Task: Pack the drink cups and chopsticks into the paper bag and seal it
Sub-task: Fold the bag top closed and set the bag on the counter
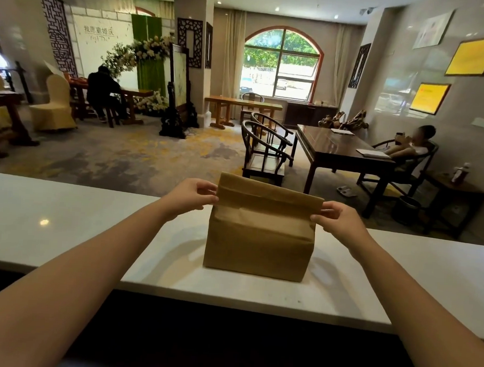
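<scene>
A brown paper bag (260,237) stands upright on the white counter (65,224), its top flattened and folded over into a flap. My left hand (191,196) pinches the left end of that folded top. My right hand (335,219) pinches the right end. Both hands hold the flap at the same height, one at each side of the bag. No drink cups or chopsticks show anywhere; whatever is inside the bag is hidden by the paper.
The counter's far edge runs just behind the bag, with a drop to the carpeted floor beyond. Dark wooden chairs (265,151) and a table (340,152) stand past it. One person sits at the right, another at the far left.
</scene>
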The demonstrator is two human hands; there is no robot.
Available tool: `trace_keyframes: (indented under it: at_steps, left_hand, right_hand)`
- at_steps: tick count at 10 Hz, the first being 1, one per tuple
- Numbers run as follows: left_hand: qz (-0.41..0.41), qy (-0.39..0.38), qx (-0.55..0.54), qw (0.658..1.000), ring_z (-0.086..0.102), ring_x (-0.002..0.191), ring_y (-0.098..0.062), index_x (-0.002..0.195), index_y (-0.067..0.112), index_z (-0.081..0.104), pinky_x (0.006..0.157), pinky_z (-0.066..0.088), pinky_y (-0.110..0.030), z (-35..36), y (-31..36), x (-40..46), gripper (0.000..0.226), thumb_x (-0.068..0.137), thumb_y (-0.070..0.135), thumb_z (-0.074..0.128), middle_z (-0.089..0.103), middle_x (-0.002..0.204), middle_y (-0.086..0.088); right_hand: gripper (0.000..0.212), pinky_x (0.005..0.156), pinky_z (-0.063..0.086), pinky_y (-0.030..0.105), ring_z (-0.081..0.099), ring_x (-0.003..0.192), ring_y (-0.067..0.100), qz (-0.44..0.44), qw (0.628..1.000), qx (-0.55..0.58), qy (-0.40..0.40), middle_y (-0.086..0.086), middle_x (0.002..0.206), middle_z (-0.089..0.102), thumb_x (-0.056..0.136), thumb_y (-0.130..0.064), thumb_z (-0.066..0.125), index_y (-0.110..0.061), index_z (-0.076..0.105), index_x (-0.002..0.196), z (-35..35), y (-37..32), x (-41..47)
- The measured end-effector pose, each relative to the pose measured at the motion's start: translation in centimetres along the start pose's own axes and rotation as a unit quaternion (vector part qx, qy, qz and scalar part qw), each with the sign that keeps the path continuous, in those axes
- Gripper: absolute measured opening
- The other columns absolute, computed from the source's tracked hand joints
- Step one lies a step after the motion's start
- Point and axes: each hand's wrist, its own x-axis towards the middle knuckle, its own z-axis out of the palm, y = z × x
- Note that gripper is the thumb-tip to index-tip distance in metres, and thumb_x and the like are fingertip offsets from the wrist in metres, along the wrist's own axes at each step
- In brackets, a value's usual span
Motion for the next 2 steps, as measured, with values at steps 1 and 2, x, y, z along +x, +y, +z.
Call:
trace_keyframes:
  at_steps: [1, 2]
  left_hand:
    - [0.026, 0.034, 0.103, 0.994, 0.058, 0.094, -0.018, 0.121, 0.005, 0.056, 0.074, 0.047, -0.025, -0.8, 1.0, -0.8, 0.035, 0.088, 0.018, 0.059, 0.064, 0.112, -0.013]
    - [0.034, 0.045, 0.207, 0.977, 0.06, 0.085, -0.018, 0.106, 0.005, 0.063, 0.071, 0.051, -0.026, -1.7, 2.9, -2.1, 0.028, 0.087, 0.025, 0.06, 0.067, 0.101, -0.012]
  right_hand:
    - [0.029, 0.074, 0.051, 0.034, 0.058, 0.089, 0.021, 0.001, 0.993, -0.117, 0.018, 0.005, 0.095, 0.059, 0.081, -0.021, 0.067, -0.009, 0.058, 0.105, -1.1, -0.5, -0.6]
    - [0.02, 0.07, 0.054, 0.036, 0.061, 0.078, 0.021, -0.006, 0.969, -0.246, -0.014, 0.007, 0.083, 0.063, 0.082, -0.027, 0.065, -0.009, 0.063, 0.09, -1.8, -2.6, -1.6]
